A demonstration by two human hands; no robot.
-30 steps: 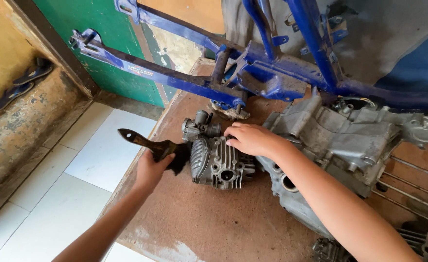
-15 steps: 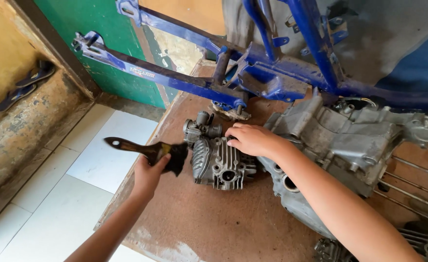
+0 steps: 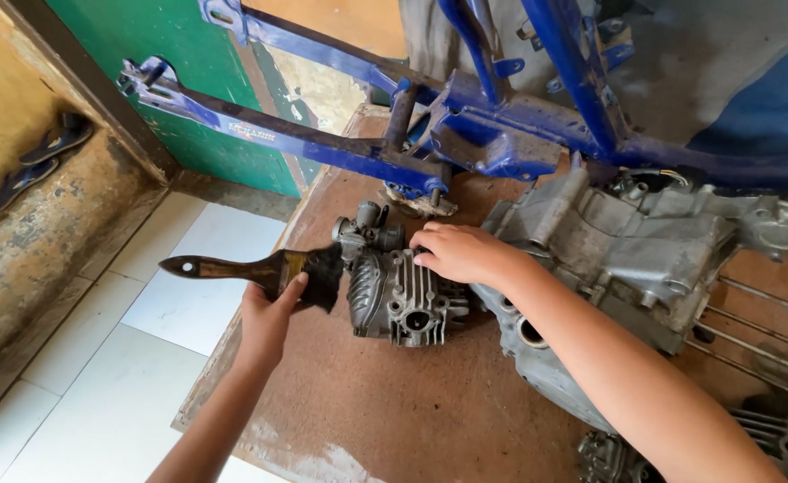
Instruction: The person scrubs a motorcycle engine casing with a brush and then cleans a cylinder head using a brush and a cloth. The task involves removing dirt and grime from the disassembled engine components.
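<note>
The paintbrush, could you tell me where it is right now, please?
In the head view, the paintbrush is left of centre, held in the left hand, its black bristles against the finned cylinder head.

Motorcycle repair workshop, bare blue frame (image 3: 501, 134), dismantled engine case (image 3: 626, 259), finned cylinder head (image 3: 403, 300), worn brown board (image 3: 394, 411)

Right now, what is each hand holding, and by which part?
The left hand grips a dark-bristled paintbrush at the ferrule end of its handle, bristles against the finned cylinder head. The right hand rests on top of that cylinder head, steadying it rather than gripping.
</note>
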